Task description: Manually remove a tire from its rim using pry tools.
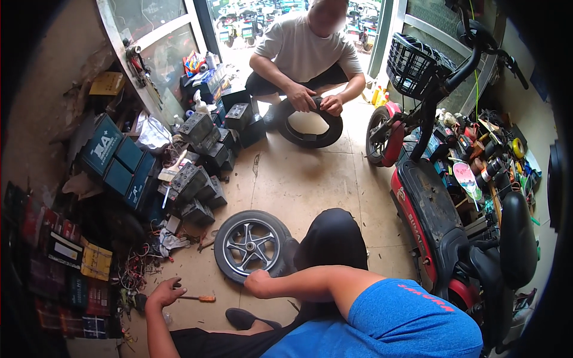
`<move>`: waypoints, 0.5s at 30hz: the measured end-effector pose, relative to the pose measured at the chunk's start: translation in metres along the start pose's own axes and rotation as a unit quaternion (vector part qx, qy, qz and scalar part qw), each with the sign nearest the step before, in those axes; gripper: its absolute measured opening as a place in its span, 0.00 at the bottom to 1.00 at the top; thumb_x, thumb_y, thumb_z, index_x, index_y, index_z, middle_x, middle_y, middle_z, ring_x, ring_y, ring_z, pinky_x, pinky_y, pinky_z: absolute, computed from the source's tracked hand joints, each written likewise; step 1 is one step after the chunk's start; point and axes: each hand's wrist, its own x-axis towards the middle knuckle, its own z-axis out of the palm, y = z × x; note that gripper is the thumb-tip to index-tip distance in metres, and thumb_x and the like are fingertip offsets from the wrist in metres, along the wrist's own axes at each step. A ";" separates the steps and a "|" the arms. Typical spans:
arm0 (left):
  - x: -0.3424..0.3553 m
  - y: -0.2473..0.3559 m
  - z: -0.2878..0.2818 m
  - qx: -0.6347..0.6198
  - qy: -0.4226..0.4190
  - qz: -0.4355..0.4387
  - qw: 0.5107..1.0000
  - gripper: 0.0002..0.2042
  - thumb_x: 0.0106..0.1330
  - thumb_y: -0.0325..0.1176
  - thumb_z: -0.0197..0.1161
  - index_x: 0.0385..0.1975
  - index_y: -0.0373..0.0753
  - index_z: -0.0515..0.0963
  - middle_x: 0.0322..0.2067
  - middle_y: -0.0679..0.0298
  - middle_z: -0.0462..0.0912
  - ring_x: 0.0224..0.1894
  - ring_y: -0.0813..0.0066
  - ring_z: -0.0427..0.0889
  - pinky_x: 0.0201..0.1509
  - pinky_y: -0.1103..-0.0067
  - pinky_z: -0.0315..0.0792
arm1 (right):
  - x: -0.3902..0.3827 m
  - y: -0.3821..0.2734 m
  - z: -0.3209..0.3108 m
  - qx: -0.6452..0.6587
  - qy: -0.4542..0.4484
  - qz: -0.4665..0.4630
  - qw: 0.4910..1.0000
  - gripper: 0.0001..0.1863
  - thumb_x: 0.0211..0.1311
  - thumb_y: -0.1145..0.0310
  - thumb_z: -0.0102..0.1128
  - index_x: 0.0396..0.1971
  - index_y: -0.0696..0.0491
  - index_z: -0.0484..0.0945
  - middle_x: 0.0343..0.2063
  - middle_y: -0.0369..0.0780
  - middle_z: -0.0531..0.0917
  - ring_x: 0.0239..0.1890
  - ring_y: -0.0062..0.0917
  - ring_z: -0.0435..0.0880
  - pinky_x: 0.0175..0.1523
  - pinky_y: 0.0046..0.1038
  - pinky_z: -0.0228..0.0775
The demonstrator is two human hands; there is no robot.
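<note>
Knuckles bent, the right hand [258, 283] is curled in at the near edge of the star-spoked wheel [251, 246], which lies flat below centre frame; what it grips I can't tell. At lower left, the left hand [166, 293] is loosely spread beside an orange-handled screwdriver [206, 299]. A dark shoe [290, 253] overlaps the wheel's right side; should it slip, the wheel could swivel and jam those fingers. Top centre, a crouching co-worker [304, 53] handles a loose tyre [333, 130].

backlit: strong daylight through doorway [240, 58], near blown out, glare on floor [356, 114] close by. left wall [42, 113] dim. fisheye bending toward rim, black corners. co-worker's head [329, 17] blurred, center mostly sharp.
</note>
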 end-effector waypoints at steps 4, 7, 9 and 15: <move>-0.004 0.007 -0.001 -0.003 -0.004 -0.009 1.000 0.35 0.64 0.44 0.70 0.66 0.29 0.68 0.59 0.44 0.79 0.59 0.56 0.81 0.63 0.70 0.73 | 0.000 0.002 0.000 -0.009 -0.014 -0.007 1.000 0.11 0.58 0.73 0.61 0.39 0.56 0.89 0.39 0.47 0.89 0.43 0.42 0.89 0.40 0.41 0.83; -0.002 -0.006 -0.001 -0.009 0.003 0.010 1.000 0.36 0.64 0.44 0.70 0.66 0.28 0.68 0.59 0.44 0.79 0.59 0.57 0.81 0.63 0.71 0.73 | 0.000 -0.001 -0.002 -0.015 -0.010 -0.015 1.000 0.11 0.58 0.73 0.61 0.38 0.56 0.89 0.38 0.47 0.89 0.42 0.43 0.89 0.39 0.42 0.83; -0.002 -0.003 -0.002 -0.004 0.002 0.007 1.000 0.36 0.64 0.45 0.70 0.67 0.29 0.68 0.59 0.44 0.79 0.59 0.57 0.81 0.63 0.71 0.73 | 0.002 0.001 0.000 -0.019 -0.010 -0.016 1.000 0.11 0.58 0.73 0.61 0.38 0.56 0.88 0.38 0.47 0.89 0.42 0.43 0.89 0.39 0.42 0.83; -0.006 -0.001 -0.004 -0.006 0.003 0.003 1.000 0.36 0.64 0.45 0.70 0.67 0.29 0.68 0.59 0.45 0.79 0.59 0.56 0.81 0.64 0.70 0.72 | 0.002 -0.001 -0.001 -0.025 -0.012 -0.010 1.000 0.11 0.58 0.72 0.61 0.38 0.56 0.88 0.39 0.47 0.89 0.43 0.43 0.89 0.40 0.42 0.83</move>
